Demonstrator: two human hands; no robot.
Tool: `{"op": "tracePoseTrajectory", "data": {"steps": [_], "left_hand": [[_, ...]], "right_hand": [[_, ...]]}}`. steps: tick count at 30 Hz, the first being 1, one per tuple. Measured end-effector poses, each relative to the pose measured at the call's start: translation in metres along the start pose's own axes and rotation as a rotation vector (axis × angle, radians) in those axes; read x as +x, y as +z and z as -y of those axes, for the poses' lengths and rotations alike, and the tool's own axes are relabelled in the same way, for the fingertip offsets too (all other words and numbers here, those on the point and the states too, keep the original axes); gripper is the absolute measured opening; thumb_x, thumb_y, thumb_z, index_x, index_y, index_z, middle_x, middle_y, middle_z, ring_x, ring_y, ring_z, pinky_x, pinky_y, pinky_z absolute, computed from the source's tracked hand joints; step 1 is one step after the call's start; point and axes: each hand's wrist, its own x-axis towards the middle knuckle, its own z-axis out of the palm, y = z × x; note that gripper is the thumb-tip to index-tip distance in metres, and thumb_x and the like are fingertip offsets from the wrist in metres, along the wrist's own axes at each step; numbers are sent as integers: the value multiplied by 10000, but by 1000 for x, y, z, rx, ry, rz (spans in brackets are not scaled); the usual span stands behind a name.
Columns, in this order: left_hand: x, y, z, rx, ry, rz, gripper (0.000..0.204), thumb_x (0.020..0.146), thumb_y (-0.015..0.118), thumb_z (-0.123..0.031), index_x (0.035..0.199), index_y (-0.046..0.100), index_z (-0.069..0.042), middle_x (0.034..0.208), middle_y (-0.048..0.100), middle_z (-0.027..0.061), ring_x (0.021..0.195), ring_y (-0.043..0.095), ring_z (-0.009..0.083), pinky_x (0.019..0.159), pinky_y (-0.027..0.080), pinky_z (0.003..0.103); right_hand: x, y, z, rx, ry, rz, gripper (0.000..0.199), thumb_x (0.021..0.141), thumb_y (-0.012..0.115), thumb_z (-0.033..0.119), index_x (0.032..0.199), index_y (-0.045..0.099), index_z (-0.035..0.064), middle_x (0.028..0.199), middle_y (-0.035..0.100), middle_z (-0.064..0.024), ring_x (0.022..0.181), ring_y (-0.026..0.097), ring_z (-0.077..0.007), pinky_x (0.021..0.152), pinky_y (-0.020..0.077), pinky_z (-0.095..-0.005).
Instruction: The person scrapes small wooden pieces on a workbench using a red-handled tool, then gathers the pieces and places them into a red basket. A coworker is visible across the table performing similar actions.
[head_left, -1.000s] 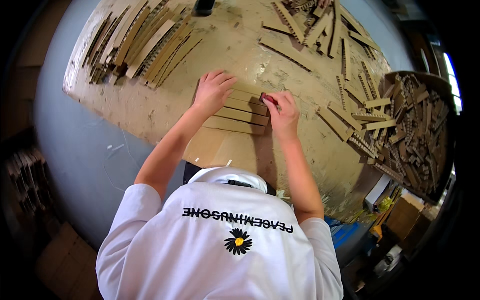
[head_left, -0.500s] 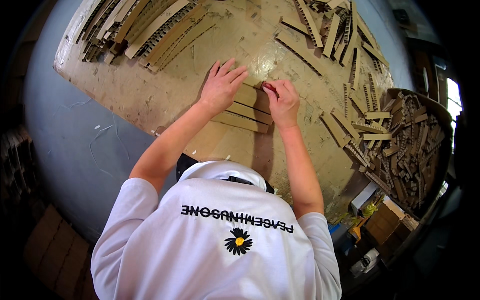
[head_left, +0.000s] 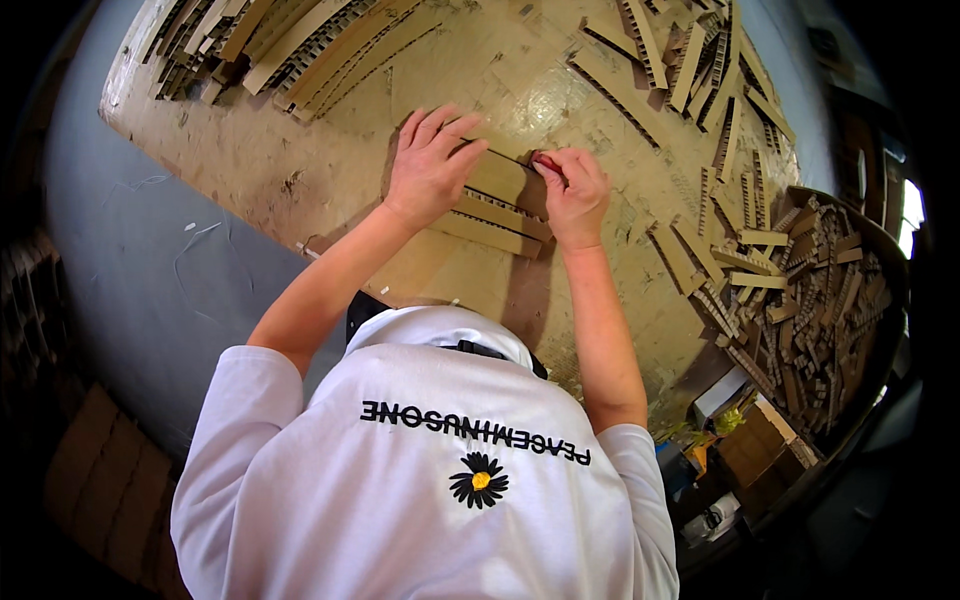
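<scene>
Cardboard strips (head_left: 497, 205) lie stacked under both hands: left hand (head_left: 432, 165) presses flat, fingers spread wide; right hand (head_left: 572, 195) curls, pinching the top strip's edge.

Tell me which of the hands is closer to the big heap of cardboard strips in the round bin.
Right. The right hand rests on the cardboard strips at the table's middle, on the side toward the bin heap. The left hand lies flat farther away, beyond the right one.

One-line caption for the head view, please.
Left hand flat on stacked cardboard strips, right hand at their end, on a worn table.
</scene>
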Motion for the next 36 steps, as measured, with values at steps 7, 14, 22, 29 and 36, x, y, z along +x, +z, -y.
{"op": "tracePoseTrajectory", "data": {"steps": [7, 14, 22, 29, 36], "left_hand": [[-21, -3, -1, -77, -149, -70, 243, 853, 775, -120, 1092, 733, -124, 1351, 615, 86, 1271, 555, 349, 1068, 432, 517], [-17, 1, -2, -63, -171, -53, 240, 833, 806, -137, 1064, 740, -148, 1328, 611, 74, 1189, 578, 338, 986, 456, 495], [-15, -1, -11, 14, -55, -123, 273, 800, 804, -119, 1067, 765, -166, 1185, 667, 6, 1094, 614, 281, 922, 466, 449], [-18, 9, -28, -2, -26, -42, 240, 840, 748, -153, 1080, 746, -146, 1136, 643, -2, 1144, 583, 249, 979, 459, 467], [-17, 10, -26, 0, -5, -73, 308, 802, 790, -122, 1108, 751, -129, 1147, 658, 0, 1120, 596, 259, 953, 455, 447]], "right_hand": [[-1, 0, -1, -31, -7, 15, 89, 847, 826, 212, 904, 758, 202, 898, 671, 41, 885, 653, -207, 758, 408, -377], [-1, 0, 0, -54, -22, 14, 85, 854, 824, 211, 904, 756, 204, 900, 678, 45, 875, 657, -203, 752, 401, -375], [-2, 2, -1, -62, -29, 20, 87, 854, 824, 216, 901, 752, 207, 901, 679, 47, 875, 660, -199, 747, 404, -374], [-2, 1, -2, -31, -11, 44, 92, 854, 824, 234, 903, 753, 205, 932, 689, 43, 905, 667, -211, 763, 420, -385], [10, -26, 24, 226, 149, -81, 134, 857, 830, 72, 975, 768, 84, 957, 707, -49, 873, 674, -212, 786, 525, -357]]}}
